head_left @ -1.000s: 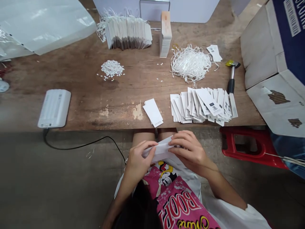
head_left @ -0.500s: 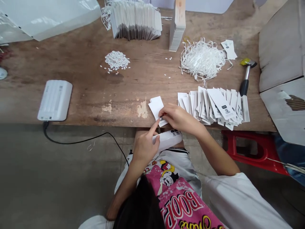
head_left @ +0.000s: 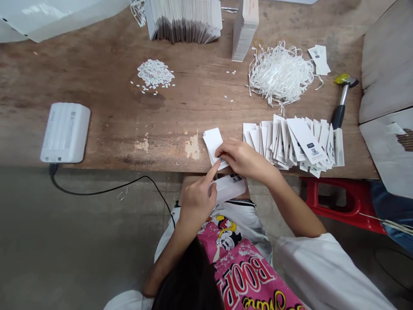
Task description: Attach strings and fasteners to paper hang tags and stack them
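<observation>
A small fanned stack of white cards [head_left: 213, 140], like hang tags, lies at the table's front edge. My right hand [head_left: 243, 157] bends over its lower end, thumb and forefinger closed at the top card's printed part. From the left, my left hand [head_left: 197, 202] reaches in, its index fingertip stretched onto the same card end and its thumb apart. Under that thumb, a white item with dark square prints [head_left: 230, 188] lies across the lap; whether the left hand grips it is hidden. Beside my right hand spreads a row of printed white tags [head_left: 300, 144].
White string loops [head_left: 280, 75] lie tangled behind the tags. Further left are small white pieces [head_left: 155, 74] in a heap and a white power bank [head_left: 66, 131] with a black cable. A hammer [head_left: 343, 99], cardboard box [head_left: 383, 82] and red stool [head_left: 338, 202] stand right.
The camera view has shifted slightly, so the table's items appear a little higher and more spread out. Both hands stay at the card stack with almost the same pose.
</observation>
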A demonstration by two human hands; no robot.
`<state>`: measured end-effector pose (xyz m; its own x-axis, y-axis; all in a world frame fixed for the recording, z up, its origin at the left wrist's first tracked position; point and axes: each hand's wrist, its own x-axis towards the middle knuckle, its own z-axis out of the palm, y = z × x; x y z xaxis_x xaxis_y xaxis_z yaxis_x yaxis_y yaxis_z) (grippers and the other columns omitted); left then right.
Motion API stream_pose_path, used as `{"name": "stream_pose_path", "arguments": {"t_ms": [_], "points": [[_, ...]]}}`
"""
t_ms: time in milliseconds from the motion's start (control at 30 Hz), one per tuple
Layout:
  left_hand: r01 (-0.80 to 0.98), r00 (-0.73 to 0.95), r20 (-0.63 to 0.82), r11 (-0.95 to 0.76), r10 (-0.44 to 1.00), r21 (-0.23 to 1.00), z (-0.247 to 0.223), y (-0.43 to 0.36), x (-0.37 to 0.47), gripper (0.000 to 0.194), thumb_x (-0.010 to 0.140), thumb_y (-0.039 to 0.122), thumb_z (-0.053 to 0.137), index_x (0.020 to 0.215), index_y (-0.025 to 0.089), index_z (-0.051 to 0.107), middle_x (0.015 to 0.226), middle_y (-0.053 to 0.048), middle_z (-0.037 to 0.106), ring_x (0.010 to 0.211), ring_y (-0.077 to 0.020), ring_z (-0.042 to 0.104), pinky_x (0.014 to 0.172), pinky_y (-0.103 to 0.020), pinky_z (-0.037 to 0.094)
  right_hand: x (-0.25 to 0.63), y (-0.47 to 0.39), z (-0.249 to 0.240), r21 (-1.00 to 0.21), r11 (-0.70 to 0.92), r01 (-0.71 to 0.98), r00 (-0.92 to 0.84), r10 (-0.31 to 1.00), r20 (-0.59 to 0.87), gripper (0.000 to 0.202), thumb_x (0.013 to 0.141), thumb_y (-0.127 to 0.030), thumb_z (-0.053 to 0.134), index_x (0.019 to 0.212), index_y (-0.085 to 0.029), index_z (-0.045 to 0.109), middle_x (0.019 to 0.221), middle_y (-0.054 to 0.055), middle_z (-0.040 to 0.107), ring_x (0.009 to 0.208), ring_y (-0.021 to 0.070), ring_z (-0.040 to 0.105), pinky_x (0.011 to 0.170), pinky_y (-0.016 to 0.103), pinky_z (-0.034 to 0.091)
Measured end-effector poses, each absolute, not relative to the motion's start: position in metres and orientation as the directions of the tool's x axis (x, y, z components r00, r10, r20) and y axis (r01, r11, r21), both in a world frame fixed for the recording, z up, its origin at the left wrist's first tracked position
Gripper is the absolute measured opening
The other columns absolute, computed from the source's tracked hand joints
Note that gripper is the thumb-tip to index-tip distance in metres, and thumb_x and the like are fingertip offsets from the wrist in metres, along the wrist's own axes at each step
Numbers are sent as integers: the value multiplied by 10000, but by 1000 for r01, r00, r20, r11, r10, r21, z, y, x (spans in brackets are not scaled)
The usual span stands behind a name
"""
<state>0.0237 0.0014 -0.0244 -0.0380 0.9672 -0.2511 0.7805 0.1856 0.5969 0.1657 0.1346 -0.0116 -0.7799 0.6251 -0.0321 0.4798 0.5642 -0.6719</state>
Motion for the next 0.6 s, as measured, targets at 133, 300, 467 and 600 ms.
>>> {"name": "stream_pose_path", "arguments": {"t_ms": [133, 300, 467, 600], "points": [[836, -20, -254, 155, 967, 527, -22, 3, 27, 600, 887, 174, 496, 1457, 320, 377, 991, 1, 743, 853, -178, 698, 723, -246, 504, 165, 134, -9, -649, 598, 470, -794, 607, -16, 200, 894, -74, 447, 887, -131, 639, 881, 86, 638, 865, 185, 561, 772, 308, 442], [874, -39, -293, 175, 955, 454, -17, 5, 28, 598, 890, 169, 491, 1453, 338, 382, 961, -6, 739, 785, -183, 694, 692, -261, 501, 167, 129, -6, -639, 558, 530, -752, 658, -50, 364, 901, -98, 402, 1243, -106, 527, 932, 113, 655, 888, 221, 591, 819, 377, 479], [867, -40, -321, 193, 946, 460, -15, 9, 27, 634, 881, 142, 487, 1456, 375, 358, 962, 10, 737, 814, -182, 696, 724, -270, 508, 170, 116, -9, -616, 556, 558, -650, 754, 93, 599, 925, -114, 333, 1503, -178, 187, 1362, 158, 523, 1153, 248, 564, 952, 438, 479], [831, -33, -317, 203, 948, 518, -17, 12, 24, 579, 894, 155, 471, 1435, 351, 404, 1043, 0, 731, 905, -188, 696, 780, -278, 511, 177, 102, -18, -432, 721, 542, -712, 667, 219, 453, 948, -155, 398, 1399, -143, 425, 1428, 153, 482, 1300, 291, 452, 1027, 478, 424]]}}
